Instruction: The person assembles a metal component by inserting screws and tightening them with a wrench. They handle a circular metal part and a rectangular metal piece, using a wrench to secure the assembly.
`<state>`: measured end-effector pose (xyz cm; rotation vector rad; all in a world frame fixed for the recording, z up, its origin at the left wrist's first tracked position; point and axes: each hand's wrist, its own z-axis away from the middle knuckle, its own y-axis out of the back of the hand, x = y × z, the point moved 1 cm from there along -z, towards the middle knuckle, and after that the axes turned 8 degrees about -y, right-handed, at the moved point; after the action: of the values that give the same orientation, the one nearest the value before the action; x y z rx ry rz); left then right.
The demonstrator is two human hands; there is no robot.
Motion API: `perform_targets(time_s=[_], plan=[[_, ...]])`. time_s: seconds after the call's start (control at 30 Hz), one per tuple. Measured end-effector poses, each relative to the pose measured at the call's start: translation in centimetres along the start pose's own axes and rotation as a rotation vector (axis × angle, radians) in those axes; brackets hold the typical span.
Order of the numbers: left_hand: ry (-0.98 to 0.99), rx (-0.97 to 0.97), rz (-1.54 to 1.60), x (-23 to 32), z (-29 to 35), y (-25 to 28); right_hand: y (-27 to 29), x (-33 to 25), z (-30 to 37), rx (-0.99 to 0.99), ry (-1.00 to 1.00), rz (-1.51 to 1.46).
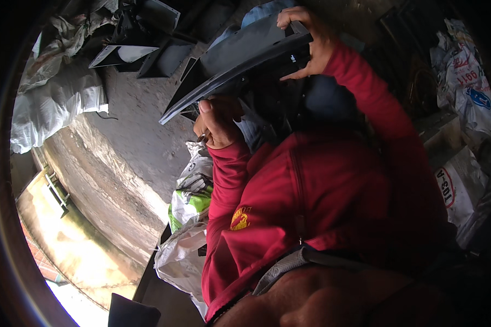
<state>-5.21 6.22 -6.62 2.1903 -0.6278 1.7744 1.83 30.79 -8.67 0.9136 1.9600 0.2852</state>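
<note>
A large black plastic panel, with a raised rim and a hollow, dark underside, is held tilted in front of my body. My right hand grips its upper right end, fingers over the top edge and thumb beneath. Close to the panel's near rim, my left hand is curled with the thumb on top. Its fingers wrap the rim at the lower left, and the part under them is in shadow. My knees in blue cloth show partly behind the panel.
Several black angular plastic casings lie on the concrete floor at the far left. White sacks stand beyond them. A white and green bag rests by my left arm. More printed sacks are on the right.
</note>
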Motion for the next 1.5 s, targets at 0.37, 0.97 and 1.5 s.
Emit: perform_targets(time_s=[0.37,0.97,1.5], plan=[[-0.315,-0.125,-0.272,3.3,0.3,-0.1,0.2,0.1,0.4,0.021,-0.036,0.002],[-0.265,-0.304,-0.849,4.5,-0.3,-4.6,1.1,-4.4,1.2,0.087,-0.053,0.137],[-0.069,-0.071,-0.298,0.8,-0.1,-2.1,1.3,-1.4,2.2,0.079,-0.037,0.094]])
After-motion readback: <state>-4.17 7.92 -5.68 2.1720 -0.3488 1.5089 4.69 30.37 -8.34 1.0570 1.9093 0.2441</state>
